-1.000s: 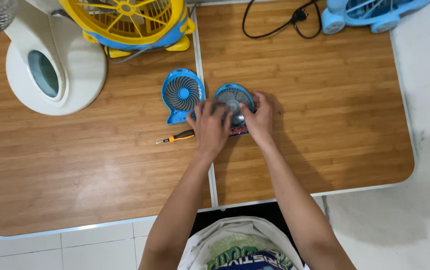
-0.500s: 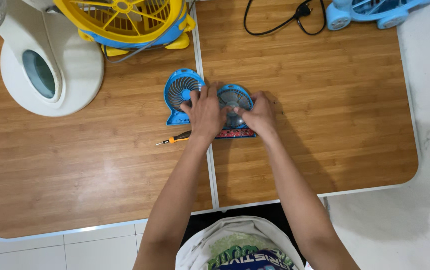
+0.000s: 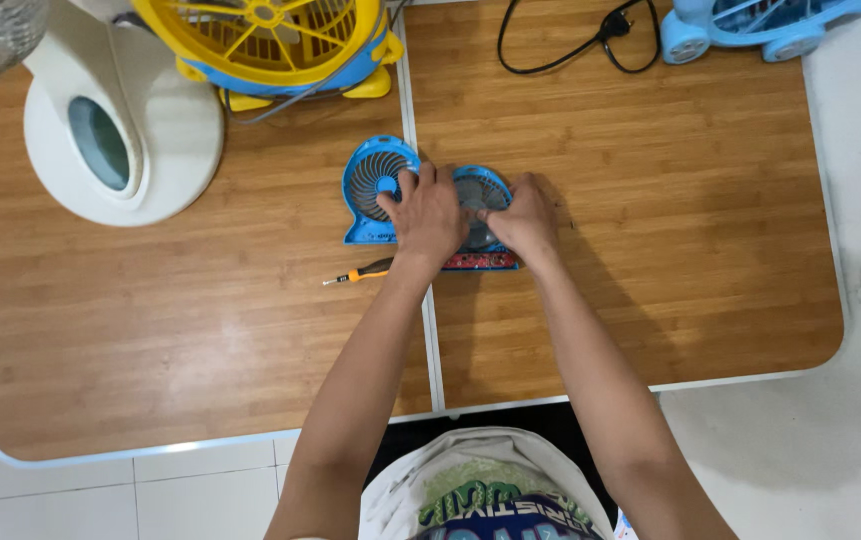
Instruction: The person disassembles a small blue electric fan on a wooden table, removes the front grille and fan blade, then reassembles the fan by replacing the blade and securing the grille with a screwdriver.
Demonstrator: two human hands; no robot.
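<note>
Both hands sit almost where they were half a second ago; the left hand [image 3: 428,212] has shifted slightly toward the upper left, so its fingers now overlap the edge of the detached blue front grille [image 3: 375,195]. That grille lies flat on the wooden table [image 3: 650,200], just left of the seam between the two table halves, in the upper middle of the frame.

The right hand [image 3: 522,222] is curled around the right side of the small blue fan body [image 3: 480,195], which lies just right of the grille and touches it. The left hand presses on the fan body's left side. Both hands grip the body between them, fingers bent and close together. A red strip shows along the fan body's lower edge.

An orange-handled screwdriver [image 3: 360,272] lies on the table just below the grille, near the left wrist, touched by neither hand.

At upper left stands a white pedestal fan base [image 3: 165,140]. A yellow and blue fan [image 3: 270,40] lies at the top edge. A black power cord [image 3: 590,45] lies at upper centre, and a light blue fan [image 3: 750,25] occupies the upper right corner.
</note>
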